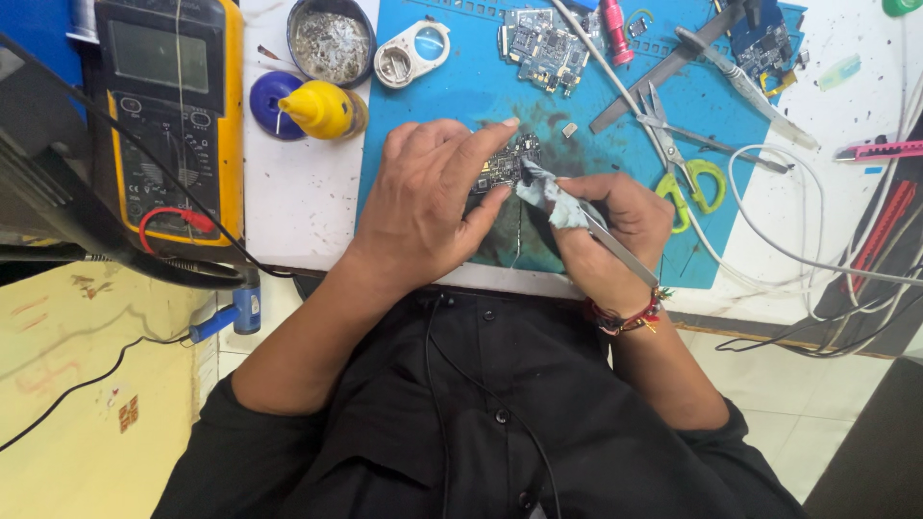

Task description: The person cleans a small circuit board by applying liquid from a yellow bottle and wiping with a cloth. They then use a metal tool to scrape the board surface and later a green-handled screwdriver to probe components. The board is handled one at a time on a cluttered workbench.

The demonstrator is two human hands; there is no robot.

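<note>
My left hand [428, 197] presses a small dark circuit board [507, 165] down onto the blue work mat [452, 96], thumb and fingers around its edges. My right hand [611, 235] holds metal tweezers [615, 245] that pinch a stained wad of cloth [550, 197], and the wad's tip touches the board's right side. Both hands sit near the mat's front edge, just above my dark shirt.
A yellow multimeter [168, 115] with red and black leads stands at left. A yellow-nozzled bottle [322, 108], a round tin [332, 40] and a white loupe [411, 53] lie behind my left hand. Another circuit board [543, 43], scissors [678, 159], probes and cables crowd the right.
</note>
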